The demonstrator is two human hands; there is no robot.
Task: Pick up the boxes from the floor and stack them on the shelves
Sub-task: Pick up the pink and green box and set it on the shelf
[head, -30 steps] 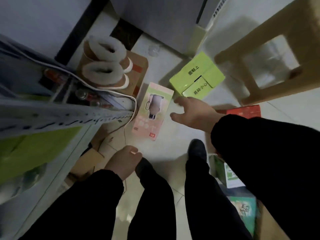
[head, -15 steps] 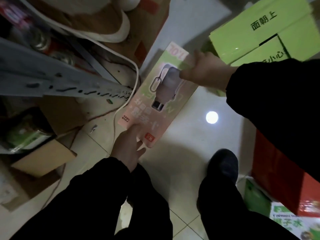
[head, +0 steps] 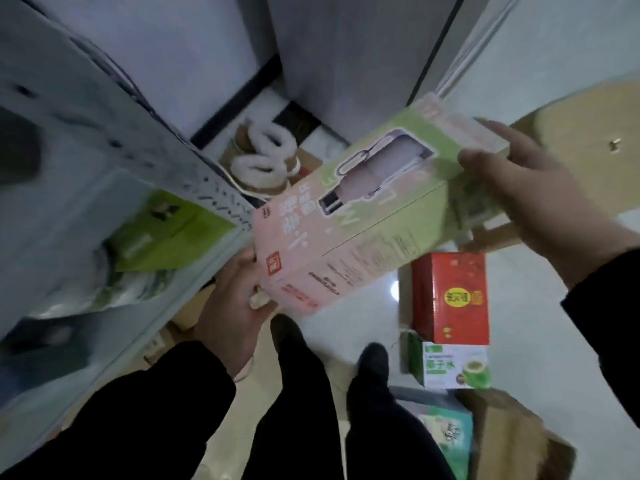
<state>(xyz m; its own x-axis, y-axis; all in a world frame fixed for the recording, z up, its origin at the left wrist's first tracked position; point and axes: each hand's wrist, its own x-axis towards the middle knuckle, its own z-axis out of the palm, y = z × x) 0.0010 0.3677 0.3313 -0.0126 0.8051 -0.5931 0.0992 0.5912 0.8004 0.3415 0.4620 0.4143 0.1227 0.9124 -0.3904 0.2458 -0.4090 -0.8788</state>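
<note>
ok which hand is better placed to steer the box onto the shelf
Probably left: the left hand grips the box end nearest the shelf; the right hand holds the far end.

Home storage corner: fleece-lined boots (head: 266,161), metal shelving (head: 138,154), tiled floor (head: 554,306).

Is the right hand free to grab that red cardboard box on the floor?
Probably not yet: the right hand grips one end of the pink-and-green carton, though nothing covers the red cardboard box.

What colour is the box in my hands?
The box is pink fading to light green, seen best in the head view.
</note>
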